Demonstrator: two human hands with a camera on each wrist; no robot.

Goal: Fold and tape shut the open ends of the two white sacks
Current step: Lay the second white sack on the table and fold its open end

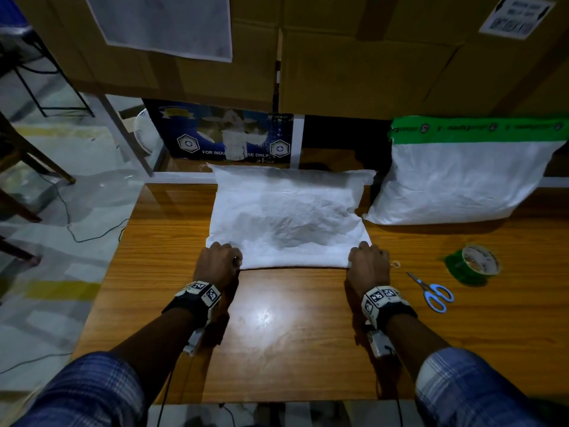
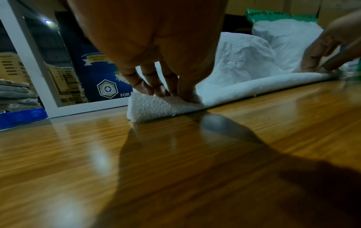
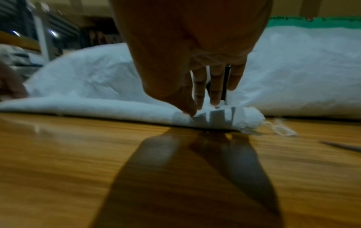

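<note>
A white woven sack lies flat in the middle of the wooden table. Its near end is folded over into a rounded edge. My left hand presses its fingertips down on the fold's left corner. My right hand presses its fingertips and thumb on the right corner, where a loose thread trails out. A second white sack leans at the back right, its top sealed with green tape.
A green tape roll and blue-handled scissors lie on the table right of my right hand. Cardboard boxes and a blue printed box stand behind the table. The table's left edge drops to the floor with cables.
</note>
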